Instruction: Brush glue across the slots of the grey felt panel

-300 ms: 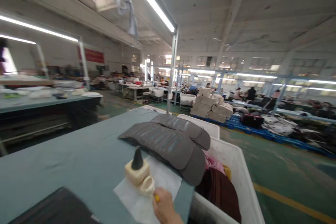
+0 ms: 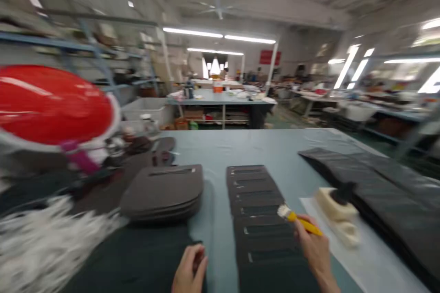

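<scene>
Your hands are apart: your right hand grips a yellow brush over the slotted panels. Your left hand rests on a dark sheet beside them.

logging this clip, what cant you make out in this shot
All in the head view:
Bristles of the yellow-handled brush: motion blur, so what is on them cannot be told.
Its handle: partly hidden by the right hand.
Left hand: wrist cut off by the bottom edge; whatever is under the palm is hidden by the hand.
Red domed object: cut off by the left edge and blurred, kind unclear.
White fibrous mass: blurred and cut off by the lower left corner.
Slotted dark panel: near end cut off by the bottom edge.
</scene>
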`<action>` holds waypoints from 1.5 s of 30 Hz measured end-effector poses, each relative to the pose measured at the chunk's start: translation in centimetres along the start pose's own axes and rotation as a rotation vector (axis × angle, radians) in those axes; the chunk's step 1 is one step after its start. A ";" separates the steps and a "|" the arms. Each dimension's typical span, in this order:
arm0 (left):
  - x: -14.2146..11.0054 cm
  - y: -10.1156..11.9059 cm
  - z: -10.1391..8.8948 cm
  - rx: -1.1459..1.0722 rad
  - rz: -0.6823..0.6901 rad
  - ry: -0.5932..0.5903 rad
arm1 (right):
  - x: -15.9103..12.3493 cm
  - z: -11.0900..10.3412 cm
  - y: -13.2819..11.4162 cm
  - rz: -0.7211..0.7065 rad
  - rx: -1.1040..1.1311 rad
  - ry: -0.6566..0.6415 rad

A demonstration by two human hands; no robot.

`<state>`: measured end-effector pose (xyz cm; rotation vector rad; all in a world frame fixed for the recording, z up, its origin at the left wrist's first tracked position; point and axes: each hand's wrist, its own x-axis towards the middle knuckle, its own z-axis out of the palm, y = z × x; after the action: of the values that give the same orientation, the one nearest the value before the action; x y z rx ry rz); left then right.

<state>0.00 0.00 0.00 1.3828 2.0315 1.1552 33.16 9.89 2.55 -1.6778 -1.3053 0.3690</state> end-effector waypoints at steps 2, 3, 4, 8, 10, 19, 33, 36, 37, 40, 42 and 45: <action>2.9 -2.8 -5.0 0.005 0.121 -0.037 | -1.2 6.0 -6.0 0.034 0.154 -0.112; 4.4 -3.8 -7.0 0.038 0.145 0.005 | -2.1 8.9 -9.0 0.045 0.237 -0.168; 5.9 -4.5 -8.7 0.080 0.169 0.038 | -3.2 11.7 -12.1 0.051 0.322 -0.223; 10.9 -6.7 -12.5 0.281 0.270 0.163 | -7.5 22.2 -23.3 0.028 0.570 -0.432; 12.6 -7.9 -13.1 0.373 0.317 0.210 | -9.5 27.0 -27.7 0.006 0.625 -0.553; 15.0 -11.9 -13.6 0.485 0.330 0.236 | -12.1 41.9 -36.1 -0.143 0.531 -0.959; 16.4 -11.2 -13.8 0.558 0.254 0.218 | 0.2 39.9 -28.9 -0.013 0.008 -0.154; 16.6 -10.4 -14.2 0.590 0.265 0.207 | 1.7 35.4 -26.0 0.034 -0.068 -0.031; 16.7 -10.3 -14.2 0.599 0.267 0.201 | 1.5 34.0 -25.4 0.044 -0.071 -0.027; 16.5 -9.8 -14.1 0.608 0.270 0.177 | -1.0 30.2 -24.1 0.068 -0.103 -0.020; 16.3 -9.6 -14.2 0.588 0.264 0.162 | -3.6 27.8 -23.7 0.060 -0.156 -0.001; 16.6 -9.5 -15.1 0.477 0.252 0.110 | -7.8 25.5 -24.5 0.030 -0.174 0.032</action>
<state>-23.05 7.50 2.47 1.8823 2.3675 0.8864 -2.36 15.13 7.09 -1.8424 -1.3211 0.2510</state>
